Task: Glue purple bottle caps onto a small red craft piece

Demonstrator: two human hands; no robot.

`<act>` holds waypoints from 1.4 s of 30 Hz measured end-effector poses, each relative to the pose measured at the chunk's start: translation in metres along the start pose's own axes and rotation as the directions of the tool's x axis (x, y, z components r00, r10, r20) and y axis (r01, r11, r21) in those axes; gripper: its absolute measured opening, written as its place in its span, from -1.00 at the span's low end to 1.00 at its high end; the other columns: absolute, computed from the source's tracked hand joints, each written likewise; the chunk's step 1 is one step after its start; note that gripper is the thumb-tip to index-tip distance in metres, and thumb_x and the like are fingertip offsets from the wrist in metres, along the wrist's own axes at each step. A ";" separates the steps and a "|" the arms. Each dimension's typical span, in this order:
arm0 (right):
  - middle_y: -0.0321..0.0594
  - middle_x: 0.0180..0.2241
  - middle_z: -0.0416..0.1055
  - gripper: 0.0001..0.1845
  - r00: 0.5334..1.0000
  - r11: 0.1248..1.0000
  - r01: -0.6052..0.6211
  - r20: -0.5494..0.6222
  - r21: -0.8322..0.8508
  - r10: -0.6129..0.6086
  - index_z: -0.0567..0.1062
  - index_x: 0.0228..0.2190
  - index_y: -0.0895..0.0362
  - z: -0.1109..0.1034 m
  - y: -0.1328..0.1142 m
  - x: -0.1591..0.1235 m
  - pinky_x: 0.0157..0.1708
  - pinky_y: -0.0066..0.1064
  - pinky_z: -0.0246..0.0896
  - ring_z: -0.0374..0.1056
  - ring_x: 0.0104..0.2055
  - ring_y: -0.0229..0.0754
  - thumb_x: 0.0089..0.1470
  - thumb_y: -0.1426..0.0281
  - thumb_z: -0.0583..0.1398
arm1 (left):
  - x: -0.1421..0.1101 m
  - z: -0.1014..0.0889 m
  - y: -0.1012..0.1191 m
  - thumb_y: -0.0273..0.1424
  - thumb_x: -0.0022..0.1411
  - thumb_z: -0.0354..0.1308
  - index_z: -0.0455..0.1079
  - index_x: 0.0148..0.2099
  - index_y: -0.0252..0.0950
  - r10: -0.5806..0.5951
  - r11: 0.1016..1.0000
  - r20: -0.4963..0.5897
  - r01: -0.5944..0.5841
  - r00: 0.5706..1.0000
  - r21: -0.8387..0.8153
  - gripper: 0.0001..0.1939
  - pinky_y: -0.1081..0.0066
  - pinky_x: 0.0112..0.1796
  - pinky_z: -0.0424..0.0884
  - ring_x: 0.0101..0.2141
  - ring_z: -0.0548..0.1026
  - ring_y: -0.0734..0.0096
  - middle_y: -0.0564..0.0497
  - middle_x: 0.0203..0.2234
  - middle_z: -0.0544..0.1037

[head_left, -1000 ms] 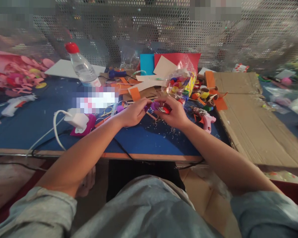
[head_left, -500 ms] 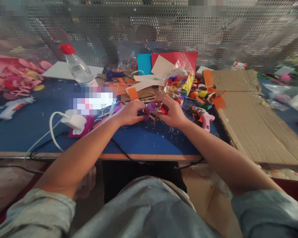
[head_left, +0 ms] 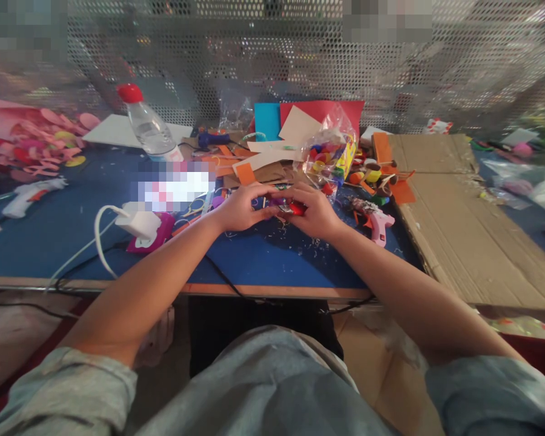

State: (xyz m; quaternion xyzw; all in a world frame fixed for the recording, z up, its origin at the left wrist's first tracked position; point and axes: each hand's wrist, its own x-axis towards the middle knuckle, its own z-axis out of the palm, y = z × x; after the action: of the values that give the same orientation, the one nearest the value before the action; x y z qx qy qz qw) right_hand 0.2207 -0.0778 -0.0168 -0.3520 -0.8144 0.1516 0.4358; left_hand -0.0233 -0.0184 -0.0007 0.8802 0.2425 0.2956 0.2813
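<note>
My two hands meet over the middle of the blue table. In my right hand is a small shiny red object, with a bit of purple at its far end; its kind is not clear. My left hand reaches it from the other side, thumb and fingers closed at its left end. What lies between the left fingertips is mostly hidden. Small pale scraps are scattered on the table beneath. A pink glue gun lies right of my right hand.
A tilted bottle with a red cap, a bright screen and a white charger in a magenta socket stand left. Behind my hands are a clear bag of colourful pieces and paper sheets. Cardboard covers the right; a white glue gun lies far left.
Half a second ago my left hand was slightly apart from my right; now its fingers are back against the red and purple object. My right hand has kept its hold.
</note>
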 end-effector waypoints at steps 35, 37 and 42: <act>-0.07 0.17 0.67 -0.56 0.982 0.980 -0.187 0.020 -0.068 0.189 0.63 0.22 0.03 -0.002 -0.009 0.000 0.21 -0.04 0.50 0.61 0.21 0.06 0.38 0.35 0.24 | 0.005 -0.002 0.000 0.13 0.46 0.18 0.35 -0.08 -0.20 -0.269 0.688 -0.036 0.166 0.962 -0.707 -0.52 0.38 -0.46 0.43 -0.44 0.43 0.45 0.02 -0.32 0.43; -0.11 0.18 0.67 -0.54 0.984 0.981 -0.178 0.015 -0.077 0.180 0.62 0.24 -0.01 -0.002 -0.009 0.000 0.23 -0.04 0.50 0.61 0.22 0.05 0.37 0.37 0.24 | 0.005 -0.001 0.000 0.11 0.44 0.24 0.36 -0.02 -0.21 -0.230 0.747 -0.039 0.150 0.972 -0.647 -0.53 0.40 -0.45 0.42 -0.46 0.44 0.48 0.06 -0.32 0.40; -0.10 0.14 0.69 -0.54 0.981 0.974 -0.191 0.011 -0.125 0.194 0.63 0.23 0.01 -0.003 -0.010 0.000 0.19 -0.01 0.53 0.64 0.17 0.08 0.35 0.36 0.27 | 0.002 0.001 0.001 0.03 0.48 0.24 0.32 0.04 -0.19 -0.095 0.903 -0.121 0.035 0.988 -0.428 -0.58 0.42 -0.35 0.44 -0.40 0.43 0.47 0.08 -0.35 0.36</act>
State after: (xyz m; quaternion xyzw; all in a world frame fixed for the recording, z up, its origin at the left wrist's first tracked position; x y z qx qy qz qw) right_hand 0.2189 -0.0855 -0.0096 -0.4538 -0.7892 0.1462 0.3871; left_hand -0.0213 -0.0182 0.0002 0.7666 0.2206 0.3921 0.4582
